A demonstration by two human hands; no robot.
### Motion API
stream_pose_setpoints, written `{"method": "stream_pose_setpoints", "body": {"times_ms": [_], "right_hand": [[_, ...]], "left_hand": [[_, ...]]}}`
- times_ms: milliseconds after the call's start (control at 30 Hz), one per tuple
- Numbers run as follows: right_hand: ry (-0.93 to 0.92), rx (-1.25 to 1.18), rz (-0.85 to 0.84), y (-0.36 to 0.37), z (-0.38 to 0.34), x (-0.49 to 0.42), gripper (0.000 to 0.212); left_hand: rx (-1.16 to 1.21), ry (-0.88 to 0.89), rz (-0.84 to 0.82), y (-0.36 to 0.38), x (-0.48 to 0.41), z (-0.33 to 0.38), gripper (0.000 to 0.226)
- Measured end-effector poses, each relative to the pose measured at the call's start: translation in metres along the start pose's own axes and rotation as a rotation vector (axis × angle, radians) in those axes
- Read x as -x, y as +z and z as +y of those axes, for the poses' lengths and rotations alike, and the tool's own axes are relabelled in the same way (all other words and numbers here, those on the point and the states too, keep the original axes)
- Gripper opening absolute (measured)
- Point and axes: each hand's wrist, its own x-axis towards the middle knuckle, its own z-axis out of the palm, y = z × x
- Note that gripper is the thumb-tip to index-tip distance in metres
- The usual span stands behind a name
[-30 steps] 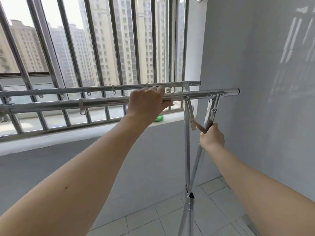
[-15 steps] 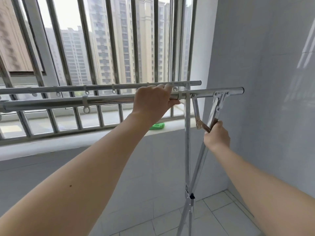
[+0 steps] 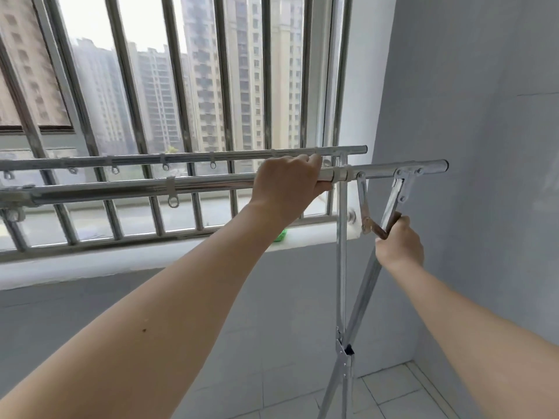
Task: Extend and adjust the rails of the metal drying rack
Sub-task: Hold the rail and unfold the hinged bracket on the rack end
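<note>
The metal drying rack stands before a barred window, with two shiny horizontal rails. The near rail (image 3: 127, 189) runs from the left edge to a capped end at the right; the far rail (image 3: 187, 157) lies parallel behind it. My left hand (image 3: 287, 181) is wrapped around the near rail beside its sliding collar. My right hand (image 3: 399, 241) grips the slanted leg (image 3: 363, 285) just under the rusty folding brace (image 3: 364, 214). The crossed legs meet at a pivot (image 3: 344, 350) low down.
A grey wall (image 3: 484, 146) stands close to the rails' right ends. Window bars (image 3: 175, 86) and a white sill (image 3: 121, 261) run behind the rack. A small green object (image 3: 281, 235) lies on the sill. Pale floor tiles (image 3: 393, 394) show below.
The view has tilted upward, so less floor shows. Both hands keep their grips; the right hand sits slightly higher on the leg by the brace.
</note>
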Motion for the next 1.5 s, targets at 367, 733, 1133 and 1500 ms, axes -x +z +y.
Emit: {"method": "stream_pose_setpoints", "body": {"times_ms": [367,733,1133,1500], "right_hand": [[-0.002,-0.003,-0.014,0.006,0.060,-0.109,0.030],[-0.102,-0.081,0.020,0.024,0.088,-0.130,0.021],[0.054,-0.067,-0.192,0.076,0.139,-0.110,0.013],[-0.037,0.037,-0.126,0.076,0.147,-0.141,0.010]], "left_hand": [[-0.043,-0.009,-0.004,0.075,-0.069,0.072,0.041],[-0.008,-0.077,0.119,0.083,-0.075,0.097,0.050],[-0.148,-0.087,-0.073,0.079,-0.091,0.107,0.036],[-0.123,0.013,-0.105,0.082,-0.110,0.105,0.033]]}}
